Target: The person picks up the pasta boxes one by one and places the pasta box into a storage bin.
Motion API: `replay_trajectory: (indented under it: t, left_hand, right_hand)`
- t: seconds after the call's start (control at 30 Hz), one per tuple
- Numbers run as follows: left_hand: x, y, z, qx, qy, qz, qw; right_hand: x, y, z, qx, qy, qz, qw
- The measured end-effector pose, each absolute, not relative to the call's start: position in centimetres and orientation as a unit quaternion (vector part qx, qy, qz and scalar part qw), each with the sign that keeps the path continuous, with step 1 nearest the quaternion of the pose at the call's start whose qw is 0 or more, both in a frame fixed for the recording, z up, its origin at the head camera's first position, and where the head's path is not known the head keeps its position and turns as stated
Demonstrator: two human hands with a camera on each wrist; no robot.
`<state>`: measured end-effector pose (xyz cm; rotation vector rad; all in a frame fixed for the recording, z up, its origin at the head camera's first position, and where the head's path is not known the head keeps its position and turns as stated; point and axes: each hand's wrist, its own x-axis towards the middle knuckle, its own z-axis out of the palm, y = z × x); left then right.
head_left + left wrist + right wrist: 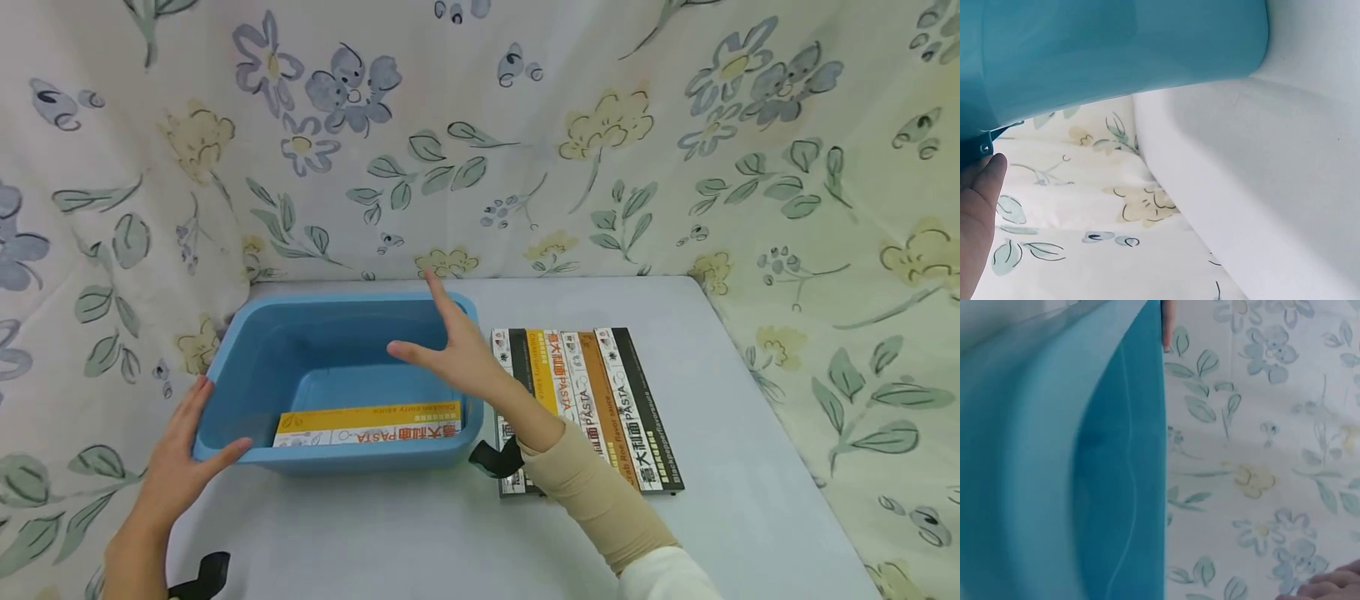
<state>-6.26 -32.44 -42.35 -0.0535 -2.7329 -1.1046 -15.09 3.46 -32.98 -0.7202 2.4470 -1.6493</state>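
Note:
A blue plastic bin (330, 457) stands on the left part of the table. My left hand (168, 471) lies at its front left corner, fingers straight along the left rim and thumb over the front rim. Inside, against the front wall, is a yellow-and-white pasta box (367, 423). My right hand (467, 354) hangs over the bin's right end with thumb and forefinger spread, holding nothing. In the right wrist view its fingers (1332, 586) show at the lower right corner. Several more pasta boxes (637, 408) lie side by side right of the bin, partly hidden by my right forearm.
The white tabletop (735, 433) extends right of the boxes and in front of the bin. A flowered curtain (525, 167) hangs behind the table and along both sides. Black straps (498, 458) show at both wrists.

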Motion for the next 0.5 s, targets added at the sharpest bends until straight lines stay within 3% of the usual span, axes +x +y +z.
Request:
replay_trajectory:
  t: [0.23,0.5]
  left_hand:
    - [-6.2,-32.5,-42.6,-0.012,-0.926,-0.365,0.095]
    - [-6.2,-32.3,-42.5,-0.017,-0.922,-0.373,0.097]
  right_hand:
    - [-14.6,5.7,-34.9,-0.238,0.751,-0.615,-0.007]
    - [-13.7,8.5,-36.9,-0.215,0.729,-0.65,-0.024]
